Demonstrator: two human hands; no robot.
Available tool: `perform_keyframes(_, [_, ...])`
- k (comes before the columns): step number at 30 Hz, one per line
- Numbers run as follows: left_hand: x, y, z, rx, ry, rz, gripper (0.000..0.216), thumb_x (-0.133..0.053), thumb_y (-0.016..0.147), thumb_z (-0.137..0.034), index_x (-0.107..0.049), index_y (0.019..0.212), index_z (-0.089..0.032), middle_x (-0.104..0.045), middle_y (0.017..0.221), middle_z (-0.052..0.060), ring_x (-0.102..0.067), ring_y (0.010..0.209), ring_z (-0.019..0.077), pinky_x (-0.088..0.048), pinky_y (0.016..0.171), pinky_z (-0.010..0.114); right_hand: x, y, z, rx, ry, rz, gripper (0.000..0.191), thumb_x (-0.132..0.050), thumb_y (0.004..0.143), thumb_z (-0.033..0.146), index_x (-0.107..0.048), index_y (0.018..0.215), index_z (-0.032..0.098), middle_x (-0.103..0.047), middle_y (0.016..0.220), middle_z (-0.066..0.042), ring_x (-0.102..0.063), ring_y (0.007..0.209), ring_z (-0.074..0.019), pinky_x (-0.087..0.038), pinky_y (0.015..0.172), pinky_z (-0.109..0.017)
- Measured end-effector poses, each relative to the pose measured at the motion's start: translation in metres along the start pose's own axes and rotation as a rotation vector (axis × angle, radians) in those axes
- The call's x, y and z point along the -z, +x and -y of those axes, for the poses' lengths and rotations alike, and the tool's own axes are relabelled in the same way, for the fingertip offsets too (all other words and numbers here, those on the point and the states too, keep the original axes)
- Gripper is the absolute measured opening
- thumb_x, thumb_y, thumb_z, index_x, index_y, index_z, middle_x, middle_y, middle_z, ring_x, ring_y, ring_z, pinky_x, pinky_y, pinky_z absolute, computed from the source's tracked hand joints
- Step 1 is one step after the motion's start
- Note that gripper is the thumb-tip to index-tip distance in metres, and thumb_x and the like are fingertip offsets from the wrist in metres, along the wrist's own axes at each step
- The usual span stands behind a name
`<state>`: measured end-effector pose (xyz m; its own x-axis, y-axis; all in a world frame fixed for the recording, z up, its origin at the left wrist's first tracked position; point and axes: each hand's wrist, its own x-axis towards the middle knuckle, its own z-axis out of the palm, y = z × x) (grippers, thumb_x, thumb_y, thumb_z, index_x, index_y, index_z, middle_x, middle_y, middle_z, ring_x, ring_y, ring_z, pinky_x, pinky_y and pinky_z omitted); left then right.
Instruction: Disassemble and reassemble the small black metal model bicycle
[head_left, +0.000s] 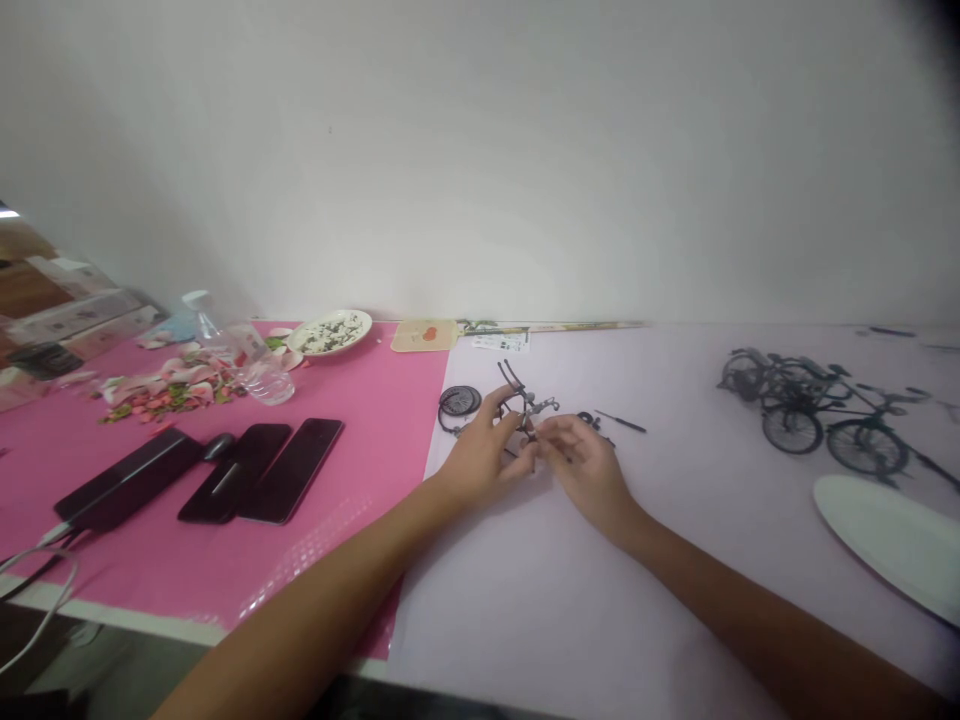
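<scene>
My left hand (480, 455) is closed around a small dark model bicycle frame (534, 402), whose thin tubes stick up past the fingers. From the other side, the fingertips of my right hand (589, 468) pinch at the lower part of the same frame; any small piece between them is hidden. A spoked black wheel (459, 401) lies just beyond my left hand. Small dark parts (589, 420) sit behind my right fingers, with a thin dark screwdriver (621, 421) to their right.
Dark model bicycles (795, 425) stand at the right, behind a white plate (892, 540). On the pink cover at left are two phones (292, 470), a black power bank (124, 480), a plastic bottle (262, 370), petals (176, 385) and a dish of bits (330, 333).
</scene>
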<state>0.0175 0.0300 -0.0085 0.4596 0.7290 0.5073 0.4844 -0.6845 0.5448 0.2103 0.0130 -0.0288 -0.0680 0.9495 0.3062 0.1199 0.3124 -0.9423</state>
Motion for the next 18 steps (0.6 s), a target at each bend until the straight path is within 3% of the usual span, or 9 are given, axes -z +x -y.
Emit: perform_keyframes(18, [-0.0013, 0.0002, 0.0047, 0.019, -0.105, 0.005, 0.023, -0.062, 0.097, -0.03, -0.066, 0.117, -0.02, -0.041, 0.156, 0.018, -0.047, 0.145, 0.034, -0.047, 0.116, 0.05, -0.001, -0.0012, 0.0023, 0.021, -0.04, -0.013, 0.024, -0.072, 0.094, 0.046, -0.066, 0.1, 0.024, -0.074, 0.102, -0.008, -0.073, 0.096, -0.0246, -0.059, 0.078, -0.035])
